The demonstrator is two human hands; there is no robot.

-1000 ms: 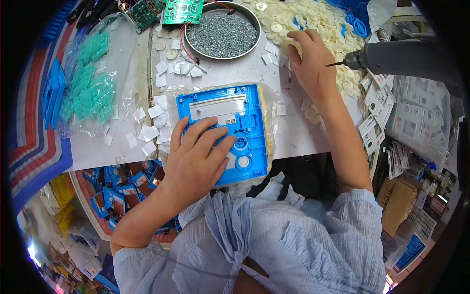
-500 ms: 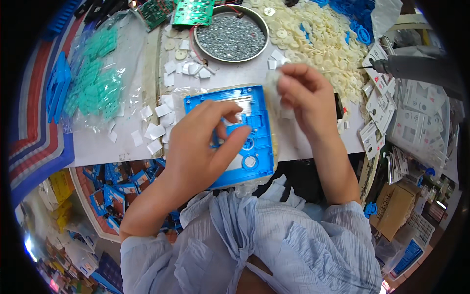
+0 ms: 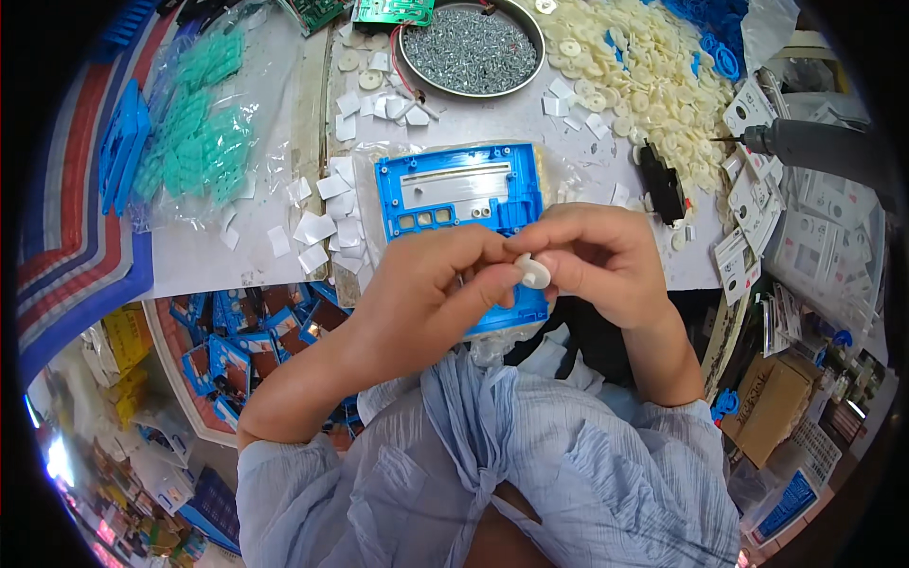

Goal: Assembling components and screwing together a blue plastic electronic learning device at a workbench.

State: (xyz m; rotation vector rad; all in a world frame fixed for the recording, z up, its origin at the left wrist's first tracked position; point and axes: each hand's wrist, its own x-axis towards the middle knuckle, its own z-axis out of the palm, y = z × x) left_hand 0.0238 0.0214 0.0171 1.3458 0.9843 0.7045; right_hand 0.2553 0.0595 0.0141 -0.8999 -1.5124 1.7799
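Observation:
Over the lower half of a blue plastic casing [image 3: 525,210], a small off-white plastic disc [image 3: 537,275] with a short stem is pinched between the fingertips of both hands. My right hand [image 3: 606,260] grips it from the right with thumb and forefinger. From the left, my left hand [image 3: 431,284] closes its thumb and fingers on the stem side. The casing lies open side up on clear plastic film, showing a long silvery window, posts and small square openings; its lower part is mostly covered by my hands.
Beyond the casing stand a round metal tray [image 3: 543,66] of small screws and a heap of off-white discs [image 3: 653,66]. White square pieces [image 3: 314,227] lie left, near bagged green parts [image 3: 204,142]. An electric screwdriver [image 3: 805,147] juts in right, above a black part [image 3: 661,185].
My right hand has come down and left from beside the casing, bringing the disc to my left hand. My left hand has shifted lower and right, its fingers now pinched together.

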